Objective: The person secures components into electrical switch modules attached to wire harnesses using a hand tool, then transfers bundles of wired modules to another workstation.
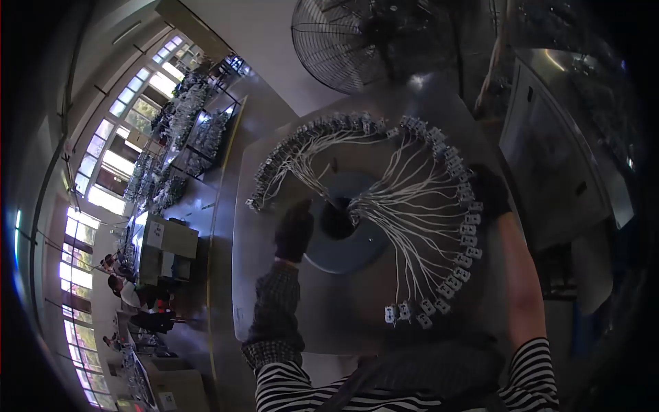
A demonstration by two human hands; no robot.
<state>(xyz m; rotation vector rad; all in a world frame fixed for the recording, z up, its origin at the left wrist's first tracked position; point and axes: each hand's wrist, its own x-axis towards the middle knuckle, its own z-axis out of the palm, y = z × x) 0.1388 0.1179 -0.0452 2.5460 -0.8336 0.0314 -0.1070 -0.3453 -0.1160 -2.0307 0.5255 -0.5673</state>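
Note:
Small metal parts [469, 237] on white wires [405, 206] form a wide arc on a grey metal table [343, 309]. The wires run into a dark hole in a round blue-grey disc [377, 247] at the middle. My left hand [295, 232], in a dark glove, is over the disc's left edge; its fingers are too dark to read. On the right, my right hand [489, 192], also in a dark glove, lies against the outer side of the arc of parts. Its fingertips are hard to make out.
A caged fan [343, 41] stands beyond the table's far edge. At the right is a grey metal cabinet [556, 151]. Far left, people [130, 292] sit by workbenches [171, 240], and racks [185, 130] of parts stand behind a yellow floor line.

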